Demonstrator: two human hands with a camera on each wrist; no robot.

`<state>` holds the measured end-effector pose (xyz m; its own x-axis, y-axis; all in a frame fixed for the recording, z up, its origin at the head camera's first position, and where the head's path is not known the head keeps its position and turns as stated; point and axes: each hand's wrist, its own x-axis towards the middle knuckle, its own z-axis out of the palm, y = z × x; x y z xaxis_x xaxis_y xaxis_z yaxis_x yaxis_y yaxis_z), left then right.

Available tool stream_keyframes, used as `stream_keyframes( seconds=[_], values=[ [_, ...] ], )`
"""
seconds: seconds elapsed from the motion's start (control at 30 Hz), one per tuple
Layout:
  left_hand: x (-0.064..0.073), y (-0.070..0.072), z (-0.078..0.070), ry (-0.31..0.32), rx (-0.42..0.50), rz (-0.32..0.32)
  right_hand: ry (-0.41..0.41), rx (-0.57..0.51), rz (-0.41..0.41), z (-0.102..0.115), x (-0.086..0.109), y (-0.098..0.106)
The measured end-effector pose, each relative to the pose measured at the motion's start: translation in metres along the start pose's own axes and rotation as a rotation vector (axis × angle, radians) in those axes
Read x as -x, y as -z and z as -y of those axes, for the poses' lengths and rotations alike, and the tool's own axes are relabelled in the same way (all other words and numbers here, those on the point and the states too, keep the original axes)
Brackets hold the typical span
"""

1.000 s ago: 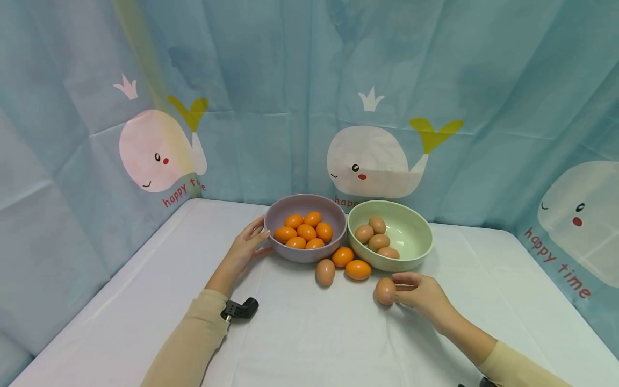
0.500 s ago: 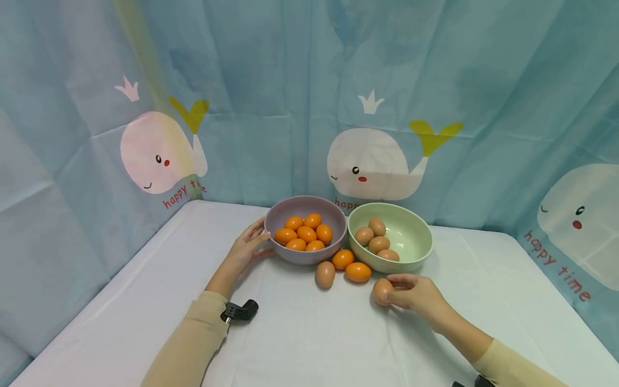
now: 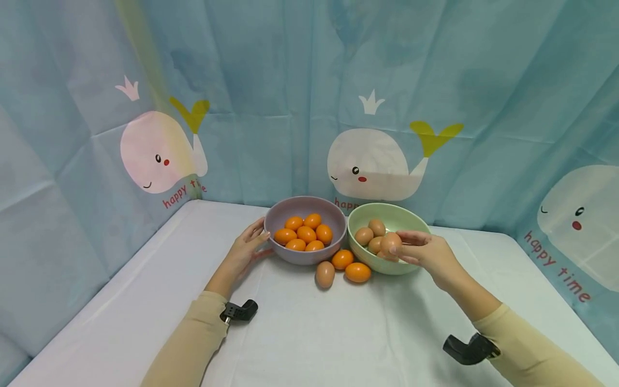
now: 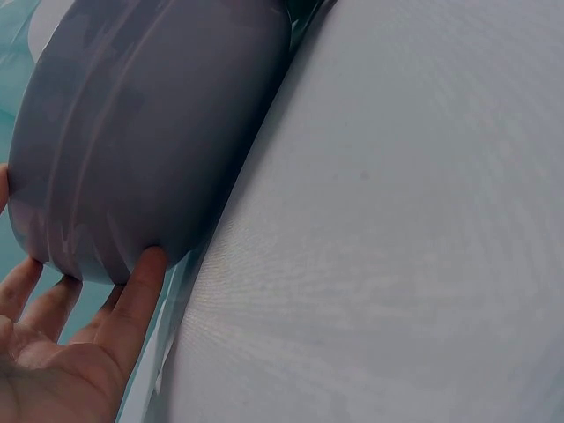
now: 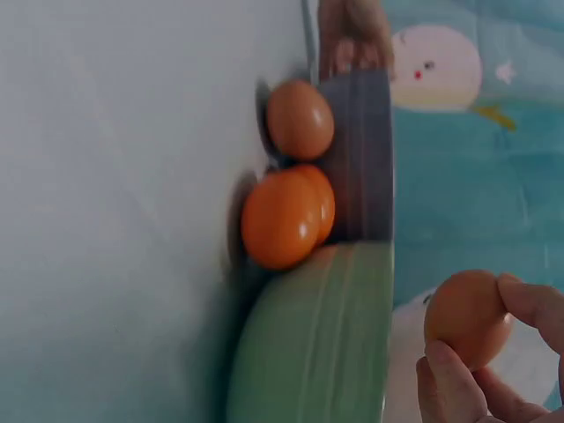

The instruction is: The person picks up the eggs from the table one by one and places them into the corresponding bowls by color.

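My right hand (image 3: 432, 255) pinches a brown egg (image 5: 469, 317) between thumb and fingertips, above the front of the green bowl (image 3: 411, 220). Several brown eggs (image 3: 364, 235) lie inside that bowl, partly hidden by the held one. With spread, fairly straight fingers, my left hand (image 3: 242, 255) touches the left side of the purple bowl (image 3: 278, 215). The left wrist view shows the fingertips against the outer wall of the purple bowl (image 4: 150, 132). Several orange egg-shaped things (image 3: 307, 234) fill the purple bowl's bottom.
In front of the bowls, another brown egg (image 3: 325, 274) and two orange egg-shaped things, one at the front (image 3: 358, 272) and one behind (image 3: 342, 259), lie on the white tablecloth (image 3: 300, 333). A blue whale-print curtain (image 3: 251, 156) stands close behind the bowls.
My right hand has lifted the brown egg off the tablecloth and moved up and away, over the green bowl. The left hand and the purple bowl have stayed in place.
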<state>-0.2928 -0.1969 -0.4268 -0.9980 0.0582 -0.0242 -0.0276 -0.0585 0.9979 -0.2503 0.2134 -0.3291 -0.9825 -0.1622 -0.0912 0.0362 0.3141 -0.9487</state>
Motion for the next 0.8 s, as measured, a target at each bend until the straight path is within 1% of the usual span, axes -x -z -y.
stream_keyframes(
  seconds=[0.1,0.23,0.33,0.5,0.67,0.8],
  values=[
    [0.000,0.000,0.000,-0.006,0.003,0.004,-0.019,0.010,-0.028,-0.002,-0.017,0.005],
    [0.001,0.000,-0.001,-0.013,-0.003,0.012,-0.075,0.028,-0.071,-0.007,-0.038,0.009],
    [0.002,0.000,-0.001,-0.017,-0.006,0.017,-0.116,0.012,-0.095,-0.010,-0.049,0.011],
    [0.003,-0.001,-0.001,-0.015,-0.002,0.017,-0.163,-0.004,-0.121,-0.016,-0.063,0.012],
    [0.003,-0.001,-0.002,-0.015,-0.003,0.020,-0.182,-0.001,-0.145,-0.020,-0.073,0.011],
    [0.003,0.000,-0.002,-0.024,-0.009,0.023,-0.183,0.002,-0.160,-0.023,-0.081,0.008]
  ],
)
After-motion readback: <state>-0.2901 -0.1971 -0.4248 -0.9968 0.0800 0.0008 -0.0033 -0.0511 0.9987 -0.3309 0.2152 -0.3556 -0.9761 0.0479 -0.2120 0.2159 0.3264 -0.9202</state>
